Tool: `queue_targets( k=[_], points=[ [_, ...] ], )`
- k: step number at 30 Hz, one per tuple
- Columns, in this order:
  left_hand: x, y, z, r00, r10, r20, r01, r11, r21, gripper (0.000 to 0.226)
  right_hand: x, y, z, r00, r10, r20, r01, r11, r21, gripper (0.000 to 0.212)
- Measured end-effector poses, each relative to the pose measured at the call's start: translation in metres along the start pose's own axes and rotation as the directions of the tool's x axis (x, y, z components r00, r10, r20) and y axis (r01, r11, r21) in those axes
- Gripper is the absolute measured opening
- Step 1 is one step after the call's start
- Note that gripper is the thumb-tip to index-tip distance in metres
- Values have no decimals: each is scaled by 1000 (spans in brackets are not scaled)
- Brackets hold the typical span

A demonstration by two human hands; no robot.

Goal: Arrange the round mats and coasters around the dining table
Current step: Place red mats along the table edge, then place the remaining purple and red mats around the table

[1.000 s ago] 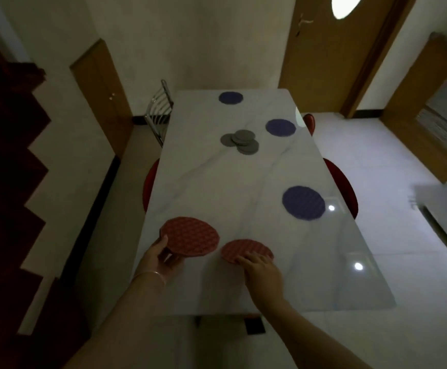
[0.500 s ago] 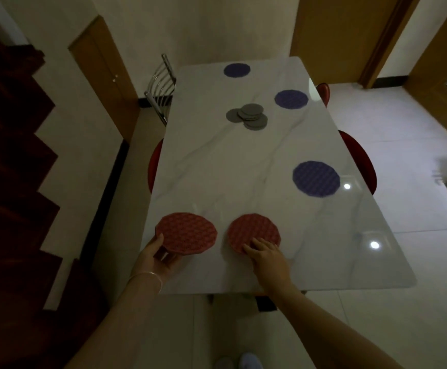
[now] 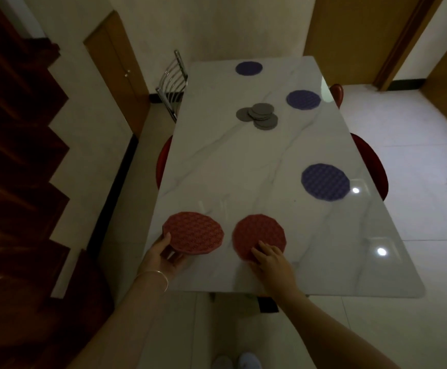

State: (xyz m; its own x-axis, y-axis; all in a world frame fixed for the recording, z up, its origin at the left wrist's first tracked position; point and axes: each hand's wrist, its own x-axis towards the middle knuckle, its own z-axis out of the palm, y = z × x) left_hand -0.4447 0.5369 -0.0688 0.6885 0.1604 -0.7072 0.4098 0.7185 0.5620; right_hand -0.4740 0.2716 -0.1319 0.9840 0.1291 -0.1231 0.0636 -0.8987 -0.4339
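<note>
A long white marble bench [image 3: 217, 161] with grey veins fills the middle of the room. At its near end, the left hand [image 3: 163, 255] holds a stack of round red bumpy mats [image 3: 193, 233]. The thumb lies on the top mat and the fingers curl under the stack, so that grip is grasping the mats. The stack sits over the near left edge of the bench, a little lifted in the hand.

Just beside it lies a single round red bumpy mat [image 3: 258, 235], flat on the bench. The right hand [image 3: 273, 262] rests on the near edge of this mat with its fingers laid out flat, pressing down, so that grip is not closed around anything.

Three round purple bumpy mats lie along the right side and far end: a near one [image 3: 325, 181], a middle one [image 3: 303, 99] and a far one [image 3: 248, 68]. A loose pile of small round grey coasters [image 3: 258, 115] sits near the middle of the far half.

Red chair seats [image 3: 371, 158] peek out from both sides of the bench. A shiny metal chair back [image 3: 173, 78] stands at the far left corner.
</note>
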Motion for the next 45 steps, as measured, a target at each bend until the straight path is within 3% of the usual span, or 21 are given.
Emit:
queue_targets(
  k=[3,6,9,12,19,26,32,38,45],
  points=[
    [-8,5,9,999,-4,37,3,1000,20,17,10,-23,-25,977,123,-171,-97,983,157,37],
    [-14,14,23,997,7,78,-11,999,52,26,31,-61,-57,959,11,-284,48,979,200,37],
    [-20,29,37,991,37,127,-45,997,63,28,55,-110,-86,967,-162,-195,209,945,252,50],
    [-22,53,47,982,63,177,-75,995,67,27,77,-148,-99,954,-294,-60,300,942,153,61],
    [-1,132,50,964,91,251,-130,981,142,36,135,-207,-109,949,-315,-23,316,945,87,50],
    [67,243,54,936,52,348,-127,972,197,33,210,-296,-99,982,-179,-68,182,982,42,68],
    [117,313,76,880,-82,467,-62,956,285,25,253,-346,-106,987,-69,-142,76,996,48,39],
    [161,330,107,853,-208,478,17,927,374,29,283,-352,-107,957,-93,-275,60,990,-124,46],
    [228,343,151,834,-320,450,79,876,476,31,348,-310,-91,941,102,-323,-143,984,-105,33]
  ],
)
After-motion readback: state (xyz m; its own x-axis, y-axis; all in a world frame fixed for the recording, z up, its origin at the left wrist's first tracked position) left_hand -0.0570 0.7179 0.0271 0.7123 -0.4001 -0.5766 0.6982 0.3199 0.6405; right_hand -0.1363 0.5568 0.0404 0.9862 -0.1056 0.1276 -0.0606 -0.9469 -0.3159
